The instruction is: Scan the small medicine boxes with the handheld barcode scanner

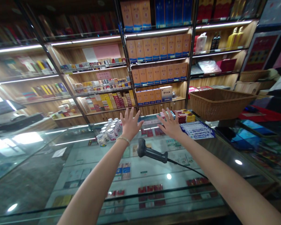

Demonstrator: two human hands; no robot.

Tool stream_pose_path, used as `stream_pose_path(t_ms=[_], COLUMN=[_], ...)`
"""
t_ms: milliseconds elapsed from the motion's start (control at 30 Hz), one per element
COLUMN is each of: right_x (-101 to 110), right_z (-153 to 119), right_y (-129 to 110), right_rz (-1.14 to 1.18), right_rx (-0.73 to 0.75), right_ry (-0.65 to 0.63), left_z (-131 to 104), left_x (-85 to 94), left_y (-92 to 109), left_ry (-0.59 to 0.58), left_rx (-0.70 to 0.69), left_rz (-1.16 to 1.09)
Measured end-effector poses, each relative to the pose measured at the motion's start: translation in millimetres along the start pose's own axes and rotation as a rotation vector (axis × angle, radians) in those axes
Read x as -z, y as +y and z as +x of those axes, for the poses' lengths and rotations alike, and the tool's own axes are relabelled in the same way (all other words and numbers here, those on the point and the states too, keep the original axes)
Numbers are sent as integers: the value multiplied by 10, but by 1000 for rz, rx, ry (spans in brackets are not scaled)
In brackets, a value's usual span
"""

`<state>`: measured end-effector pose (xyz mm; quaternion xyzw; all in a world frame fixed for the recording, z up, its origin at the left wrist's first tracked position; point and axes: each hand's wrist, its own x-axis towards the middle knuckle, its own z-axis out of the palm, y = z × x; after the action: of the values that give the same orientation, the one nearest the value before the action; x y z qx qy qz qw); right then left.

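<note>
Both arms reach forward over a glass display counter [84, 162]. My left hand [130, 125] has its fingers spread and holds nothing; a bracelet circles that wrist. Just left of it stand several small white bottles [109, 131] in a cluster. My right hand [170, 125] is also spread and bare, in front of stacked red and yellow boxes [186, 116]. To its right lies a pile of blue-and-white packets [198, 130]. Between my forearms a black barcode scanner [152, 153] rests on the glass, its cable running off to the right under my right arm.
A wicker basket [221, 104] sits at the counter's right end, near a red cloth [267, 115]. A slip of white paper [59, 152] lies on the left. Behind, lit shelves hold orange boxes [162, 47] and cigarette packs [103, 84]. Inside the counter are red packs [151, 193].
</note>
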<state>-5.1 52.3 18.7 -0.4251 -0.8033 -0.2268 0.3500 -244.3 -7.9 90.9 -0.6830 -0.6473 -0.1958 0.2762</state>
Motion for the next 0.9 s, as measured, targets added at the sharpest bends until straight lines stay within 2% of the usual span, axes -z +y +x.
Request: stream_pose_path(t_ms=[367,633,900], right_x=[137,120,78], right_z=[-111,-276,-323], right_y=[-426,-526,-582], right_rz=[4,-26,-44], right_rx=[-77,-107,-114], right_ry=[-40,-62,-114], left_z=[-443,-775,-937], left_x=[79,-92,-169], left_y=[-304,-417,-475], left_ry=[76,119,55], left_rx=[2,9,48], left_rz=[28,22,0])
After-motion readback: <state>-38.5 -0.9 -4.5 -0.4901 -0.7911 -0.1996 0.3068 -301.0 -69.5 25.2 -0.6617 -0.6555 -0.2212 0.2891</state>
